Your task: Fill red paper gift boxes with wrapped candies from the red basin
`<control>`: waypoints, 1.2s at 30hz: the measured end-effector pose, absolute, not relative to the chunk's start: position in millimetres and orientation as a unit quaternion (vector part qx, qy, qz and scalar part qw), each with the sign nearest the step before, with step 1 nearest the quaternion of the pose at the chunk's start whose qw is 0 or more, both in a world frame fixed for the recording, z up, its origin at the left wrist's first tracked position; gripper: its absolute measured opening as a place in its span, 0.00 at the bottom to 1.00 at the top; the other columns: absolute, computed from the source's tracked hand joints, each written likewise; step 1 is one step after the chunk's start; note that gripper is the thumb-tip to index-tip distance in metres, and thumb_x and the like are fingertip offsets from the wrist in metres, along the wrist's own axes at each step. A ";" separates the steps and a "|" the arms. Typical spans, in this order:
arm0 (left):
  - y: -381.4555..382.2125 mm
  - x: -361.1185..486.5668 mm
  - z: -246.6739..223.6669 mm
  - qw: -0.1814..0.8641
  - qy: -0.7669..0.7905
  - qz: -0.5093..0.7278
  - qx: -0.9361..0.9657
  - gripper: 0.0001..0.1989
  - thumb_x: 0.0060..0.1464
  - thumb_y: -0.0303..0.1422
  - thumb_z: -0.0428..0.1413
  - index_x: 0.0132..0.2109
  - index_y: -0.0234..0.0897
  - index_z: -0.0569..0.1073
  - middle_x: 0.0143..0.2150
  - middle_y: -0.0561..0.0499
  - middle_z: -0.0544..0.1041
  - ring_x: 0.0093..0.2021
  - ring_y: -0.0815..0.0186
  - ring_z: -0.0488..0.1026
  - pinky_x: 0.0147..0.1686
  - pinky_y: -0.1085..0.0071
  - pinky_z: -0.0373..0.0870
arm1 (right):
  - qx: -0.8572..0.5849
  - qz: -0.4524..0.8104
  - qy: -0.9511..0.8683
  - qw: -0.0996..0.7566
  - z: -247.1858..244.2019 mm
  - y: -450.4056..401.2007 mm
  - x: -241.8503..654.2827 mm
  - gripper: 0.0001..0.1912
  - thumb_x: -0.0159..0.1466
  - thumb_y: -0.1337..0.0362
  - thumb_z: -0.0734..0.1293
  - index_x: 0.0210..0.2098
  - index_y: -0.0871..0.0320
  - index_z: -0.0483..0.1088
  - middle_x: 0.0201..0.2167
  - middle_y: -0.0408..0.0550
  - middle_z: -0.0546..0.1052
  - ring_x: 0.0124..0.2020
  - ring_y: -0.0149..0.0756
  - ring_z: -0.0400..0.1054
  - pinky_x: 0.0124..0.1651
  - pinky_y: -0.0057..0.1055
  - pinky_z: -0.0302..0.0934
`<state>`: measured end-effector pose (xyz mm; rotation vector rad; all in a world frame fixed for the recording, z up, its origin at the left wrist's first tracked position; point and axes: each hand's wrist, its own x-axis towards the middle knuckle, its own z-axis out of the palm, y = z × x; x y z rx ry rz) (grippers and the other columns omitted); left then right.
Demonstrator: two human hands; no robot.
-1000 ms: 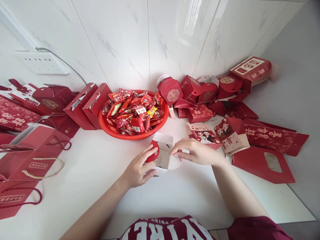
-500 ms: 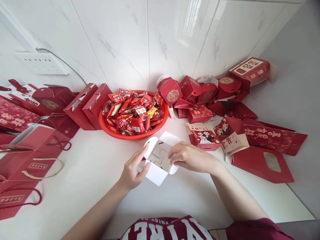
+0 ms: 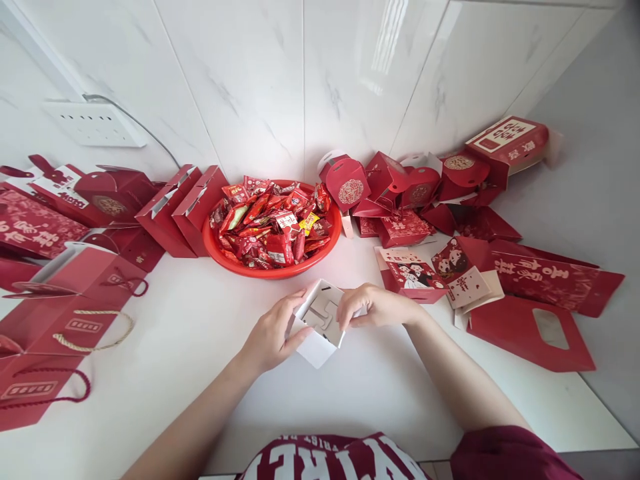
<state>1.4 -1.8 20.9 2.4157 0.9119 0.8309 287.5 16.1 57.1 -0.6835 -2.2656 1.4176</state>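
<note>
A small box (image 3: 319, 315), white on the inside, sits between my two hands at the middle of the table, its interlocked bottom tabs facing up. My left hand (image 3: 274, 333) holds its left side, with the thumb on the near left wall and the fingers on the far left one. On the right side, my right hand (image 3: 367, 307) has bent fingers pinched at the wall and rim. The near flap still slants outward toward me. Beyond the box stands a red basin (image 3: 273, 272) full of wrapped candies (image 3: 260, 230).
Red gift boxes and bags with rope handles (image 3: 95, 327) stand along the left. More red boxes (image 3: 345, 183) line the wall at the right. A flat red box (image 3: 530, 330) and a couple-print box (image 3: 413, 277) lie nearer. A socket panel (image 3: 95, 124) is on the wall.
The box's side flaps, spread outward before, now stand more upright. Both hands have closed in around it. The whole view has shifted slightly.
</note>
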 end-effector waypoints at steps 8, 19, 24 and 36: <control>7.3 -4.5 10.2 0.235 0.341 0.249 0.875 0.39 0.56 0.50 0.60 0.70 0.45 0.58 0.50 0.45 0.76 0.48 0.56 0.75 0.46 0.64 0.73 | -0.298 0.505 -0.746 0.316 16.8 20.7 279.8 0.47 0.51 0.55 0.80 0.66 0.48 0.60 0.74 0.54 0.43 0.73 0.47 0.41 0.70 0.45 0.47; 6.4 -8.7 2.0 0.296 0.320 0.196 0.878 0.62 0.47 0.59 0.61 0.74 0.45 0.32 0.76 0.38 0.36 0.74 0.38 0.36 0.70 0.42 0.42 | -0.232 0.677 -0.650 0.254 -21.0 25.4 274.5 0.66 0.44 0.57 0.83 0.72 0.47 0.45 0.71 0.52 0.56 0.69 0.50 0.54 0.68 0.42 0.51; 2.3 -1.2 -16.7 0.513 0.249 0.261 0.779 0.64 0.50 0.52 0.65 0.73 0.47 0.25 0.76 0.40 0.32 0.75 0.43 0.34 0.70 0.43 0.43 | -0.232 0.678 -0.634 0.291 -29.8 30.5 276.7 0.54 0.46 0.55 0.82 0.68 0.47 0.59 0.71 0.52 0.56 0.68 0.52 0.56 0.67 0.43 0.54; -3.1 13.2 -27.6 0.587 0.228 0.314 0.711 0.75 0.36 0.40 0.75 0.72 0.57 0.24 0.71 0.39 0.55 0.69 0.38 0.55 0.63 0.36 0.58 | -0.183 0.708 -0.633 0.254 -26.8 26.0 261.9 0.61 0.41 0.60 0.84 0.69 0.47 0.54 0.69 0.54 0.56 0.64 0.48 0.59 0.61 0.40 0.60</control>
